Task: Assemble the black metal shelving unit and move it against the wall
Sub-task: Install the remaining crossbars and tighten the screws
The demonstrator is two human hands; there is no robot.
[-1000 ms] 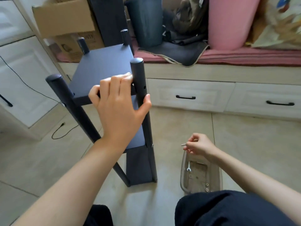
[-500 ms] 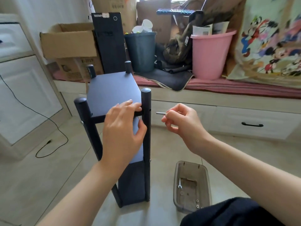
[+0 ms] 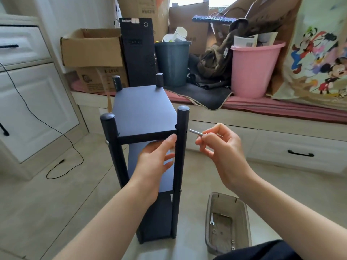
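black metal shelving unit [image 3: 142, 147]: stands upright on the floor tiles before the window bench [image 3: 262, 117], long axis vertical, four capped posts pointing up, short front edge toward the wearer. left hand [image 3: 155, 158]: fingers loosely extended under and against the top shelf [image 3: 140, 109] beside the front-right post [image 3: 181, 147], apparently bracing the board level with the post's holes, gripping nothing. right hand [image 3: 219, 145]: pinching a slim silver bolt [image 3: 195, 132], tip aimed leftward at that post and just short of it, likely for insertion; a tray of parts [image 3: 228, 224] lies on the floor right of the unit.
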